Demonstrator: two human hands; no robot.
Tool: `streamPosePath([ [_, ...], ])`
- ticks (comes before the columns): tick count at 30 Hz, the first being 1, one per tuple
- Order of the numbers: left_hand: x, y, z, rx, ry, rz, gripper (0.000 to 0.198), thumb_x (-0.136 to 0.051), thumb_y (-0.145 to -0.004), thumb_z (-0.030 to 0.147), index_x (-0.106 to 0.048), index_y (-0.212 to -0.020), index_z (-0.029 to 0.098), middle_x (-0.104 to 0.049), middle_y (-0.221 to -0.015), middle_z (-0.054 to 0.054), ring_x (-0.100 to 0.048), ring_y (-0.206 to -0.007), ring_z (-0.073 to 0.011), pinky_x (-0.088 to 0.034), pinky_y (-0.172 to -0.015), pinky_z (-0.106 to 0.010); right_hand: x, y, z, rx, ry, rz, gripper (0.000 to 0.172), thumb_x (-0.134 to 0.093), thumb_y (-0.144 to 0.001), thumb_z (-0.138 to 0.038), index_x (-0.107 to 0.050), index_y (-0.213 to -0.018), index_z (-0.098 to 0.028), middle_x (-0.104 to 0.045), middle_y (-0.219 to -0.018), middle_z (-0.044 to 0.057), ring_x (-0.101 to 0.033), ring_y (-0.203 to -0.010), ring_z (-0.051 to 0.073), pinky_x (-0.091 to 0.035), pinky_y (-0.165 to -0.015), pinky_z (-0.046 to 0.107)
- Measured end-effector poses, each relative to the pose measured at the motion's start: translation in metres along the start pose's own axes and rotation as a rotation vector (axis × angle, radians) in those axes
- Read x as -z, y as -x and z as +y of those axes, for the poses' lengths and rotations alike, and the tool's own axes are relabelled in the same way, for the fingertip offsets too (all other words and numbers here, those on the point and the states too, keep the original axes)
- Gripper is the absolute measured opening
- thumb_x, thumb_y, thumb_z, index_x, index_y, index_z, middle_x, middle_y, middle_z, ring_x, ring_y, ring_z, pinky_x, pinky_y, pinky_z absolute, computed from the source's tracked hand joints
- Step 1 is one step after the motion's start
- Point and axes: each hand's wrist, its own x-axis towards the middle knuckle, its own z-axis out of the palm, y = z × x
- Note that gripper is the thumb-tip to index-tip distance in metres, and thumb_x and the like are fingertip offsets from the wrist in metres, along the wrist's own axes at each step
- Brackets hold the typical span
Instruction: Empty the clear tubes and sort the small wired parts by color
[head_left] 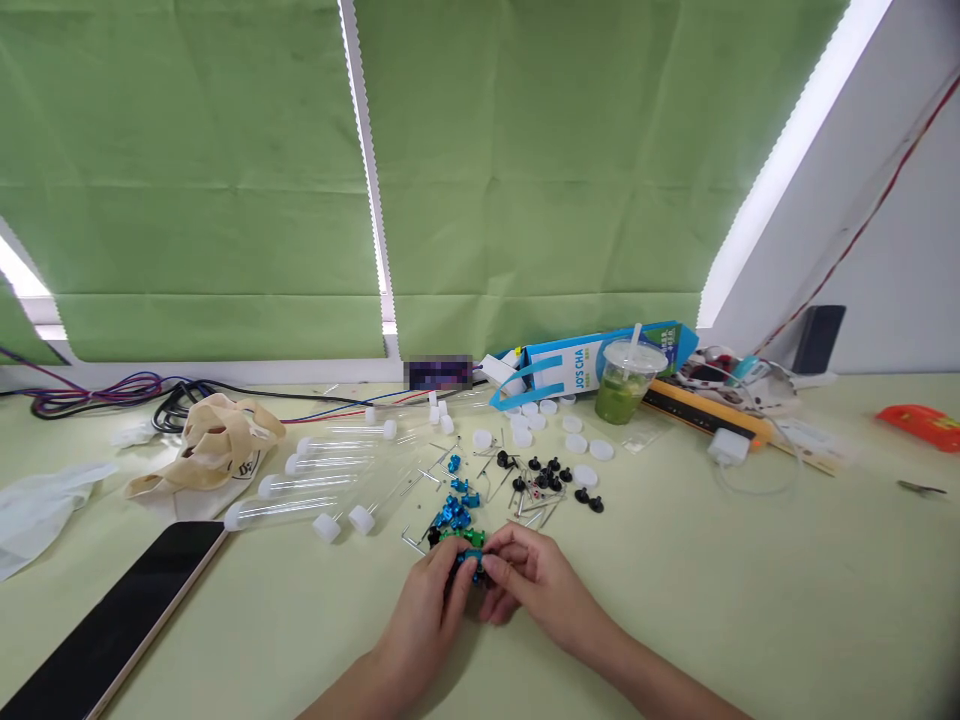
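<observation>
Between my two hands is a small blue metal fitting (472, 556), its shape partly covered by my fingers. My left hand (426, 605) pinches it from the left with thumb and forefinger. From the right, the thumb and fingers of my right hand (541, 580) are closed on the same fitting. Just beyond my fingertips lie a green metal part (474, 538) and a pile of similar blue fittings (453, 514). Bent metal rods (414, 541) are scattered to the left of the pile. Black disc-shaped pieces with stems (553, 474) lie farther back on the right.
Clear tubes with white ends (300, 485) lie left, near a phone (112, 610) and beige cloth (214, 450). White round caps (576, 443), a lidded green drink (621, 395) and a blue-white bag (562, 370) stand behind. A yellow bar (697, 415) lies back right.
</observation>
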Motion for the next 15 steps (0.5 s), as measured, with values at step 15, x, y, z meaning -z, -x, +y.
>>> streamPosePath([
  [15, -0.0006, -0.0003, -0.0022, 0.013, 0.011, 0.022, 0.024, -0.034, -0.091, 0.033, -0.053, -0.086, 0.019, -0.06, -0.076, -0.004, -0.054, -0.068, -0.0169, -0.041, -0.064, -0.026, -0.003, 0.0014, 0.0013, 0.127, 0.05, 0.06, 0.04, -0.07, -0.07, -0.033, -0.043, -0.099, -0.024, -0.05, -0.1, 0.002, -0.058, -0.079, 0.013, -0.05, -0.063, 0.024],
])
